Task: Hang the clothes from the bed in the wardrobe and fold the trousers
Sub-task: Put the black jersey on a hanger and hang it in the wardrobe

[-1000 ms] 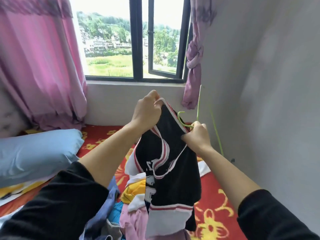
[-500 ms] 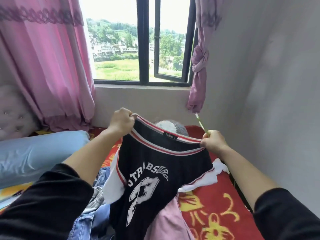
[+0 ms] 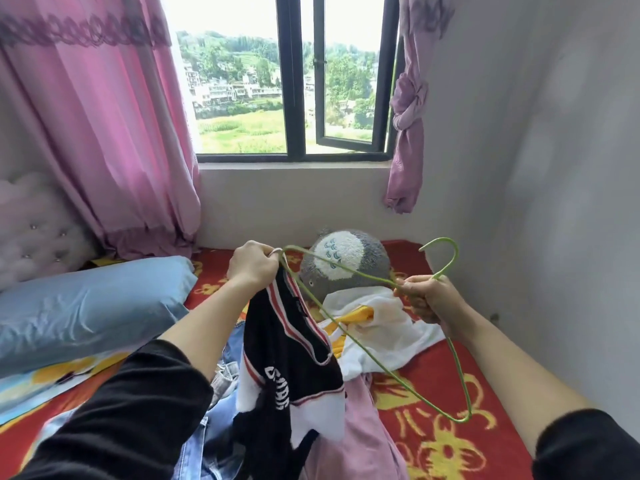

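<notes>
The left hand (image 3: 255,265) clenches the collar of the black jersey (image 3: 294,358) together with one shoulder tip of the green hanger (image 3: 363,274). The right hand (image 3: 429,300) grips the hanger neck, just below the hook. The jersey hangs above the clothes pile on the bed (image 3: 408,386). Feed the free shoulder tip through the neck opening, not a sleeve. Spread the collar wide. Centre the jersey before lifting.

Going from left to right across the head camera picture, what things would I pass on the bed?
Blue pillow, left hand holding the black jersey, grey plush toy, right hand holding the green hanger.
</notes>
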